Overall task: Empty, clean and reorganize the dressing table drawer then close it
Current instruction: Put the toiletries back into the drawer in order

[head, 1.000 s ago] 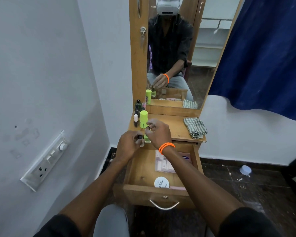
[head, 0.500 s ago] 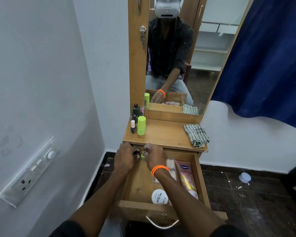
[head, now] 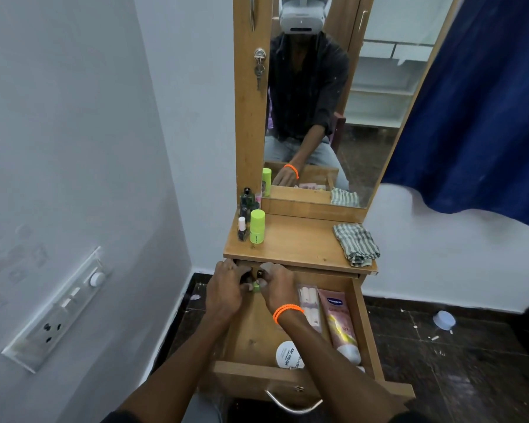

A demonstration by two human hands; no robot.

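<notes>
At the back left corner of the counter point(head: 303, 242) stands a small cluster: a white-capped vial point(head: 242, 228), dark bottles behind it, and a lime-green bottle point(head: 257, 226) upright just beside them.

Below the counter's front edge, the drawer point(head: 251, 337) is pulled out. The left hand point(head: 226, 290) is at its back left corner, fingers curled round something small and dark; what exactly it holds is hidden by the fingers. Touching it on the right, the right hand point(head: 277, 290) pinches little items, a dark-topped vial and a green cap showing between the two hands.

Both hands meet at the drawer's far edge, directly under the counter lip, so the small things lie forward and up from the wrists. The left hand is nearer the bottle cluster.

Rightward along the drawer floor lie a clear packet point(head: 310, 300) and a pink Vaseline tube point(head: 339, 325), long axes running front to back, and a round white tin point(head: 289, 355) at the front edge. A checked cloth point(head: 355, 244) sits folded at the counter's right edge.
</notes>
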